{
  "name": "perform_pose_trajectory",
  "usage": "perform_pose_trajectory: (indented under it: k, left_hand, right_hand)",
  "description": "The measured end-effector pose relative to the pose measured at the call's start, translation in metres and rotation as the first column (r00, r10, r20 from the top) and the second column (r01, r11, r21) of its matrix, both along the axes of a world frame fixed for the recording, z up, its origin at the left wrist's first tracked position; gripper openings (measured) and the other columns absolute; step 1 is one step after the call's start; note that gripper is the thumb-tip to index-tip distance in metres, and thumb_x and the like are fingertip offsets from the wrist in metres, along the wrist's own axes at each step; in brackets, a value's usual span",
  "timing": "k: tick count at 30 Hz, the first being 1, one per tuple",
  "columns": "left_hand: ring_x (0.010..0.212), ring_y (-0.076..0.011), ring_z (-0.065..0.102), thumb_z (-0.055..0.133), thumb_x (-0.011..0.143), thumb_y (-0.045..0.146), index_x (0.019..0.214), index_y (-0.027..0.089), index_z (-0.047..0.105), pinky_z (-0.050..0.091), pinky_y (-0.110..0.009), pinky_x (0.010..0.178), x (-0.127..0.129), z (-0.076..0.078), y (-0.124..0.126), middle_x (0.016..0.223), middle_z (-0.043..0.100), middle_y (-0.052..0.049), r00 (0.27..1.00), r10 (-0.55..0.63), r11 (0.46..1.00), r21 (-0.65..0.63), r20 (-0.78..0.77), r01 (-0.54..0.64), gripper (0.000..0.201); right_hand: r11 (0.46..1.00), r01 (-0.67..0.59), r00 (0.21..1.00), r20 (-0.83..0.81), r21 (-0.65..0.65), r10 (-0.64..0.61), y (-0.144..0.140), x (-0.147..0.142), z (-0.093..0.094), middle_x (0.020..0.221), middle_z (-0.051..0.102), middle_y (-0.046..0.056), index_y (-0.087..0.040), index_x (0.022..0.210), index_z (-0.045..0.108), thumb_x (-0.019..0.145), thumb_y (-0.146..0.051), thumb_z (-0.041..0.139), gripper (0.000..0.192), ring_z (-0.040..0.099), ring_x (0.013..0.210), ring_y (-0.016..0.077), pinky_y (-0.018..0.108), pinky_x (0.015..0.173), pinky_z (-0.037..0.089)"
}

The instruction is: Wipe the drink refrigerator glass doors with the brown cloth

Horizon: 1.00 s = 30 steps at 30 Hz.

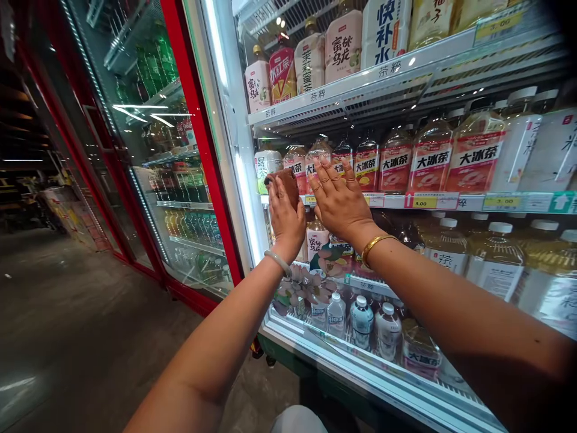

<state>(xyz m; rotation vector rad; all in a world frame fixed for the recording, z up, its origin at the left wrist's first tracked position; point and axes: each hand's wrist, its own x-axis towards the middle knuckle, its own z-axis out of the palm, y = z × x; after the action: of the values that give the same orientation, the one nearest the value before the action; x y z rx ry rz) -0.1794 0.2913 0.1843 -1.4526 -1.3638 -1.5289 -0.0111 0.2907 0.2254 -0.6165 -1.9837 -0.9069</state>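
When looking forward and down, to notice first, at the left side, a red-framed cooler point(193, 120) standing on a grey floor point(67, 337). Straight ahead, a brightly lit drinks cooler point(220, 132), with glass front point(401, 222). Inside, an upper shelf point(318, 95) and a middle shelf point(478, 201), the latter carrying a row of red-labelled tea bottles point(433, 156); lower down, some smaller bottles point(362, 319). Reaching toward all this, a left forearm point(234, 325) and a right forearm point(433, 294), both bare.

At the height of the middle shelf, right hand point(342, 207) without anything held, apparently flat against the glass, fingers point(336, 174) straight and spread. Just beside, left hand point(288, 225) over a folded brown cloth point(291, 183), fingers straight and rather close together, pressing from above; impossible to tell whether also pinching a fold with the thumb. Brown cloth thus between left hand and glass, near the white side frame. Smaller still, a gold bracelet point(376, 245) at the right wrist and a pale bangle point(278, 263) at the left.

Step in hand, by judgement: wiping of the glass, with right hand as probable support. For the next move, best to keep the cloth flat, press evenly and slide along the pane, without catching the side frame.
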Motion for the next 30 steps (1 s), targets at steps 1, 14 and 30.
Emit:
perform_pose_trajectory:
  k: [1, 14, 30]
  left_hand:
    - [0.165, -0.0274, 0.012, 0.052, 0.100, 0.029, 0.169, 0.023, 0.007, 0.020, -0.053, 0.134, 0.005, -0.006, -0.001, 0.178, 0.011, -0.012, 0.999, -0.008, 1.000, -0.004, -0.044, 0.008, 0.083]
    - [0.165, -0.0235, 0.012, 0.054, 0.099, 0.030, 0.169, 0.026, 0.012, 0.021, -0.048, 0.135, -0.031, 0.002, -0.002, 0.178, 0.013, -0.009, 0.961, -0.087, 0.996, -0.029, -0.262, 0.082, 0.082]
    - [0.165, -0.0234, 0.008, 0.061, 0.089, 0.025, 0.169, 0.023, 0.016, 0.013, -0.048, 0.136, -0.059, 0.040, 0.002, 0.179, 0.007, -0.006, 0.953, -0.157, 0.987, -0.032, -0.260, 0.154, 0.092]
  right_hand:
    - [1.000, 0.001, 1.000, 0.002, 0.001, -0.001, 0.000, 0.000, 0.000, 0.175, 0.018, 0.019, -0.005, 0.158, 0.040, 0.098, -0.026, 0.045, 0.063, 0.012, 0.165, 0.0314, 0.063, 0.135, 0.004]
    - [0.998, 0.016, 0.999, 0.052, -0.056, -0.013, -0.004, 0.000, 0.004, 0.175, 0.020, 0.013, -0.009, 0.163, 0.031, 0.104, -0.024, 0.032, 0.061, 0.014, 0.165, 0.0260, 0.059, 0.137, 0.004]
    - [0.991, 0.090, 0.996, 0.003, -0.097, -0.090, -0.008, -0.008, -0.002, 0.176, 0.018, 0.013, -0.006, 0.165, 0.025, 0.103, -0.015, 0.025, 0.062, 0.014, 0.165, 0.0259, 0.057, 0.137, 0.010]
